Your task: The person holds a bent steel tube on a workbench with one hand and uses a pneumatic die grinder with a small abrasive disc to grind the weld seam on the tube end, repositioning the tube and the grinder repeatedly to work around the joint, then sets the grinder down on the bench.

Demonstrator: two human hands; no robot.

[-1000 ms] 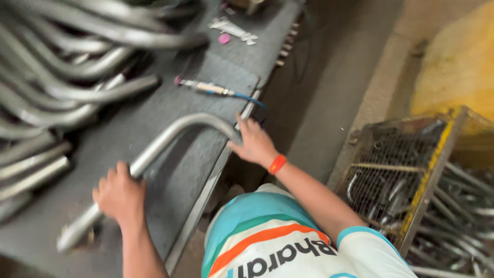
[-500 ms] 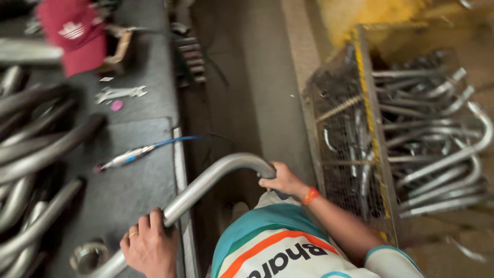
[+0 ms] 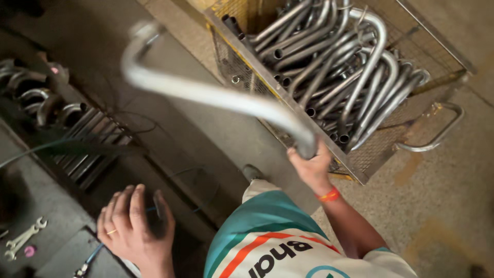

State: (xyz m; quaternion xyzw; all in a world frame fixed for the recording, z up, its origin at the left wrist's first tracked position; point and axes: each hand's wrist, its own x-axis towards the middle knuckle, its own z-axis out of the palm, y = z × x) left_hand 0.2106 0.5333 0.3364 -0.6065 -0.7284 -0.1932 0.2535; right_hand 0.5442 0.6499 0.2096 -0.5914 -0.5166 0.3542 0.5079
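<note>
Concrete floor runs under both hands, with a wire basket (image 3: pixel 360 164) of bent steel tubes (image 3: pixel 355 67) just beyond the right hand (image 3: pixel 311 164). That hand is closed around one end of a smooth, curved grey tube (image 3: pixel 206 92), blurred in the air out to its left, and I judge it needs a firm grip and clearance over the basket rim. Lower down, the left hand (image 3: pixel 135 229) lies loosely spread, holding nothing, with a spanner (image 3: pixel 23 238) on the bench to its left.

The person is wearing a white jersey (image 3: pixel 288 242) with teal and orange stripes, an orange wristband (image 3: pixel 328 195), and a ring (image 3: pixel 111 232).
</note>
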